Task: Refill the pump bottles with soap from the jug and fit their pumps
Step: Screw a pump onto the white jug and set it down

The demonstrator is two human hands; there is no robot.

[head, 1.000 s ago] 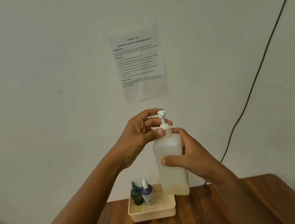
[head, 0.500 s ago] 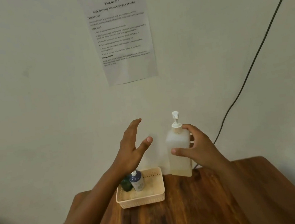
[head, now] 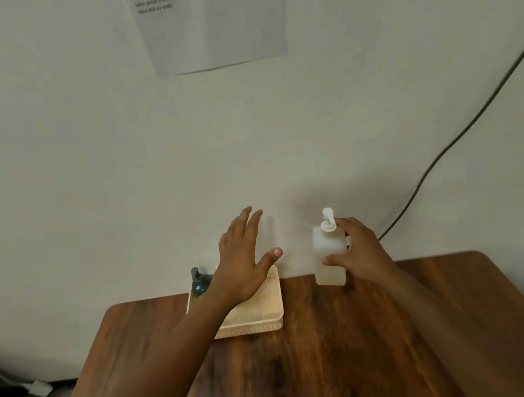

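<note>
While upright on the table (head: 308,374), pump bottle (head: 327,256) in right hand (head: 359,252) fingers; left hand (head: 242,266) fingers spread, empty.

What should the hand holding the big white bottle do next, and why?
Probably let go. The white pump bottle already has its pump on and seems to stand upright on the wooden table, with the right hand around its side. The left hand is open and empty over the cream basket, so it looks free for the next bottle.
</note>
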